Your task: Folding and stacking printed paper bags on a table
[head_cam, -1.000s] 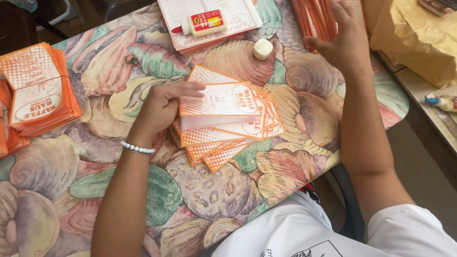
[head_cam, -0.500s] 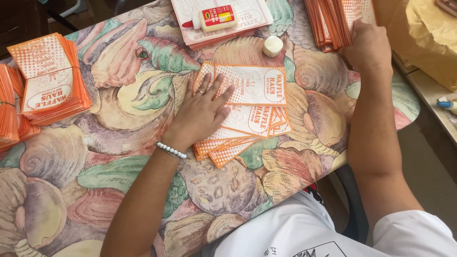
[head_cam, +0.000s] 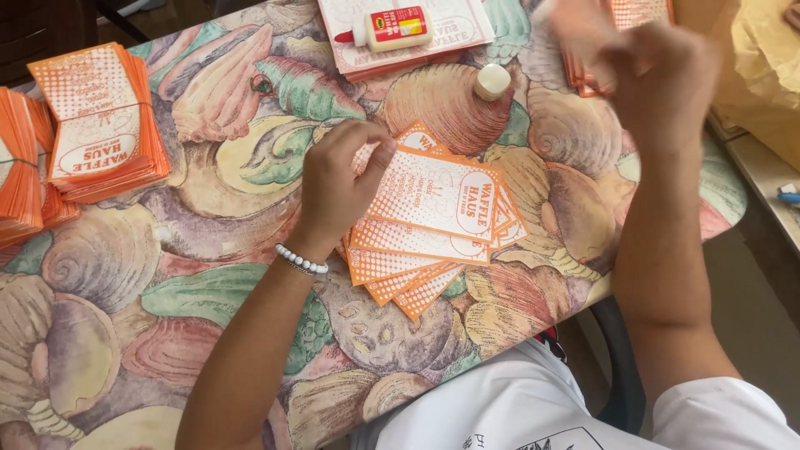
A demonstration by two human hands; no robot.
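A fanned pile of orange-and-white paper sleeves (head_cam: 433,242) lies near the table's front edge. My left hand (head_cam: 333,183) rests on the pile's left side, fingers curled, thumb and forefinger pinching the left corner of the top sleeve (head_cam: 437,192). My right hand (head_cam: 658,75) is raised over the table's far right and blurred by motion. It hovers in front of an orange stack of flat sleeves (head_cam: 621,17). Whether it holds anything is not clear.
A glue bottle (head_cam: 392,29) lies on a flat stack of sheets (head_cam: 450,37) at the back, its white cap (head_cam: 492,81) loose beside it. Bundled sleeve stacks (head_cam: 100,125) sit at the left. A brown paper bag (head_cam: 767,50) stands beyond the right table edge.
My left hand went from lying flat on the pile to curling and pinching the top sleeve's corner. My right hand lifted off the far orange stack and is in fast motion.
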